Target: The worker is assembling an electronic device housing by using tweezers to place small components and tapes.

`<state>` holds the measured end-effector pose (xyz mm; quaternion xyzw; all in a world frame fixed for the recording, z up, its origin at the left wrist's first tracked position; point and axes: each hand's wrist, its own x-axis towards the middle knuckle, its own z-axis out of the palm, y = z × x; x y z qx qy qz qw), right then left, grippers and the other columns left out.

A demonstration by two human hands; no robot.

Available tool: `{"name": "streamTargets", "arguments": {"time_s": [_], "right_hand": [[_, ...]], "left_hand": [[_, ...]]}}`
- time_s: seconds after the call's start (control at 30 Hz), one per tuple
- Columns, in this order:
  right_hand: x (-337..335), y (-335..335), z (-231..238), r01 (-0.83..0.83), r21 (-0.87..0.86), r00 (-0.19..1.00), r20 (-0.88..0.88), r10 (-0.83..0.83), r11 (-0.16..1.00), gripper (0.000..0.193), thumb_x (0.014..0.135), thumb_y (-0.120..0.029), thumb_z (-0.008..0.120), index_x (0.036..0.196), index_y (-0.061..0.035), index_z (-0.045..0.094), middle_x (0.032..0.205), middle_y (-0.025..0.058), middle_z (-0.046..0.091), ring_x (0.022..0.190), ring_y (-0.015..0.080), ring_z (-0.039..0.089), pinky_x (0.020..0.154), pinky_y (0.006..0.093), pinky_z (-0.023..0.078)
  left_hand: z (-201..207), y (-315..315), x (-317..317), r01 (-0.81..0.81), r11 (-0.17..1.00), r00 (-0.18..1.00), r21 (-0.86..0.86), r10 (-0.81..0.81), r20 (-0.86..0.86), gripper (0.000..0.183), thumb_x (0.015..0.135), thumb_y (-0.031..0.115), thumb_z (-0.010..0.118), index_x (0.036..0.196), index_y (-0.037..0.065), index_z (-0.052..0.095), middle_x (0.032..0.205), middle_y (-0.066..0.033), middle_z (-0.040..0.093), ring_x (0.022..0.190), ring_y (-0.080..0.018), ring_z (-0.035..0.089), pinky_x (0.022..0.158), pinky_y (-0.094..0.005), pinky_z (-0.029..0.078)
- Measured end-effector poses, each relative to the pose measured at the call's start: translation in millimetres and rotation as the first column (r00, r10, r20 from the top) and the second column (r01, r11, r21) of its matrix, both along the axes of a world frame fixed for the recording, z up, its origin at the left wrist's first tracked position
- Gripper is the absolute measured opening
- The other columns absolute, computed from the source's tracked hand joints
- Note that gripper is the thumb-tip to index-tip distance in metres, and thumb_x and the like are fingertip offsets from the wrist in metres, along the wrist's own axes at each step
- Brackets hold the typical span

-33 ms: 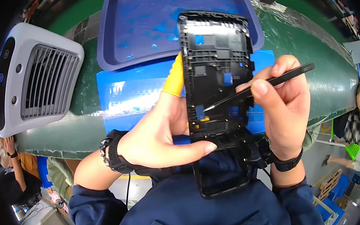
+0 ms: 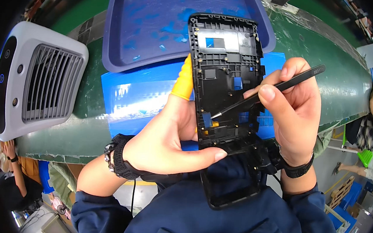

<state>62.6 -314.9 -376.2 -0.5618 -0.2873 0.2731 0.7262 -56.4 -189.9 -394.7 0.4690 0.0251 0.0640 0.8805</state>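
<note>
My left hand (image 2: 171, 141) grips a long black plastic housing (image 2: 219, 95) from its left side, thumb across the lower part. A yellow finger cot (image 2: 183, 79) covers one of its fingers; other fingers pass behind the housing. The inner face shows ribs, small brass-coloured inserts and openings with blue showing through. At its lower end is an open black frame (image 2: 229, 198). Between thumb and fingers, my right hand (image 2: 295, 103) pinches black tweezers (image 2: 299, 79). Their pale tip points down-left over the housing's inner face, near a blue spot; whether it touches cannot be made out.
Behind the housing lies a blue sheet (image 2: 128, 99) on the green bench (image 2: 91, 104). A dark blue tray (image 2: 113, 45) with blue scraps stands beyond it. At left sits a white slatted appliance (image 2: 51, 84). Other people are at both edges; a person's hand (image 2: 9, 150) is at lower left.
The housing has shifted slightly to the right and down in my left hand's hold. My right hand and the tweezers have hardly moved.
</note>
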Motion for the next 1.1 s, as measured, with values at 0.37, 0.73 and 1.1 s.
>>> {"name": "streamTargets", "arguments": {"time_s": [0.37,0.73,1.1], "right_hand": [[-2.7,1.8,4.6,0.028,-0.101,0.994,0.104,-0.017,0.994,0.026,0.074,0.002,0.053,0.089,-0.005,0.033,0.066,0.0052,0.05,0.057,0.0087,0.048,0.065,0.0235,0.044],[-4.0,2.9,0.6,0.036,-0.086,0.991,0.131,-0.024,0.996,0.025,0.074,0.003,0.052,0.089,-0.0054,0.034,0.065,0.0034,0.049,0.053,0.0044,0.041,0.067,0.0263,0.046],[-3.9,2.7,0.2,0.031,-0.129,0.991,0.134,-0.013,0.991,0.025,0.074,0.003,0.053,0.088,-0.0057,0.034,0.066,0.0039,0.05,0.056,0.0059,0.045,0.064,0.0231,0.044]], "left_hand": [[-3.3,6.9,-0.8,0.025,0.99,0.997,0.141,-0.036,0.073,0.101,0.057,-0.009,0.059,0.132,0.013,-0.004,0.13,-0.0114,0.021,0.119,-0.0246,0.029,0.088,-0.036,0.037],[-4.6,6.2,-2.1,0.004,0.989,0.998,0.146,-0.012,0.055,0.101,0.056,-0.007,0.062,0.132,0.011,-0.002,0.129,-0.0104,0.023,0.117,-0.0224,0.032,0.086,-0.0343,0.038],[0.9,3.8,-0.8,0.012,1.0,1.0,-0.018,-0.011,0.022,0.09,0.063,-0.006,0.054,0.132,0.011,-0.002,0.129,-0.0132,0.025,0.117,-0.0237,0.032,0.092,-0.0356,0.033]]}}
